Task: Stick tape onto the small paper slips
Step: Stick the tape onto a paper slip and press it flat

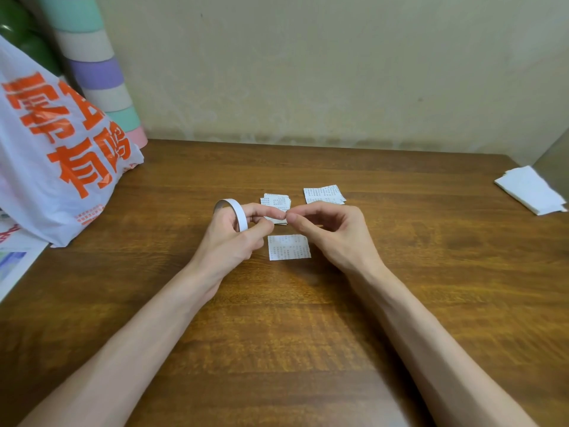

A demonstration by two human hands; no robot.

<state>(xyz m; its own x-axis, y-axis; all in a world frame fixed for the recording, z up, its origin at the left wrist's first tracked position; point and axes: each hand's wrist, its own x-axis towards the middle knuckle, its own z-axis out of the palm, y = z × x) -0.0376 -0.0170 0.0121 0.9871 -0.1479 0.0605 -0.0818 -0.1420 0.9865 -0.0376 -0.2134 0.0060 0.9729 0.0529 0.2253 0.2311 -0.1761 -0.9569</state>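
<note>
Wooden table (308, 334): left hand (234, 238) grips tape roll (235, 211); right hand (326, 229) fingertips pinched, probably on its loose end. Slip (288, 247) lies near, between hands. Risk: pulled tape curls, sticks to fingers.

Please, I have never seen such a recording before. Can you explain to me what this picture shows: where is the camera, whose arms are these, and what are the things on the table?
There is no machine here. A person wears a camera on the head, so this single picture looks forward and down at their own two bare arms. The left hand holds a white tape roll. The right hand brings its fingertips to the left fingertips, perhaps picking at the tape's end; that is too small to tell. On the wooden table one printed paper slip lies near the hands. Behind them are a small stack of slips and a second pile. A plastic bag stands at the left, and folded white paper lies at the far right.
</note>
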